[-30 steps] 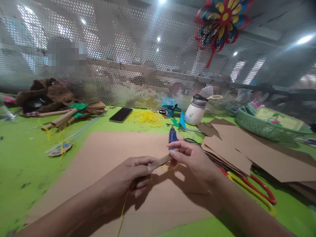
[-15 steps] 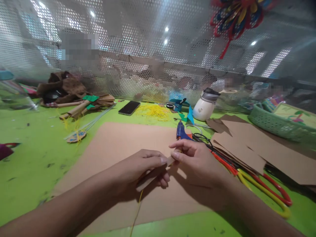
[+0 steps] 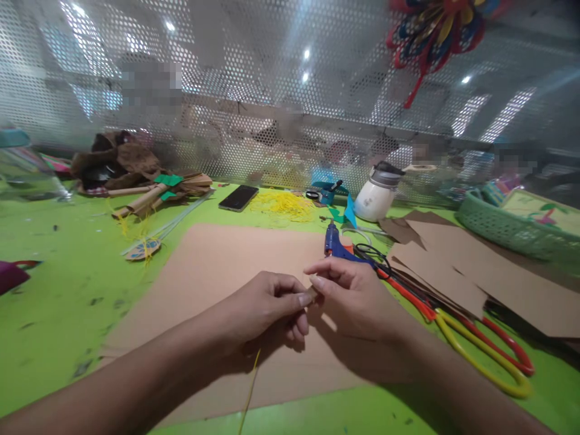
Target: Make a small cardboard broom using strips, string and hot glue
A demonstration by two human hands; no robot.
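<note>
Between my two hands is a small strip of brown cardboard (image 3: 312, 293), mostly covered by the fingers. My left hand (image 3: 272, 305) is closed, its thumb pressed on the strip's near end. The fingertips of my right hand (image 3: 351, 293) pinch the far end. A yellow string (image 3: 250, 389) hangs below my left hand toward the near table edge; where its upper end goes is hidden. Both hands are just above a large brown cardboard sheet (image 3: 226, 257). Past my right hand lies a blue glue gun (image 3: 333, 241).
Scissors with red and yellow handles (image 3: 483, 356) and cardboard pieces (image 3: 444, 266) lie at right, near a green basket (image 3: 507, 226). Behind are a phone (image 3: 238, 197), yellow shredded strands (image 3: 283, 205) and a white bottle (image 3: 374, 196). Rolled cardboard tubes (image 3: 145, 202) lie at left.
The strip, whose long end stuck out below my left hand, has turned and is now mostly hidden in the fingers. Both hands stay close together in about the same place.
</note>
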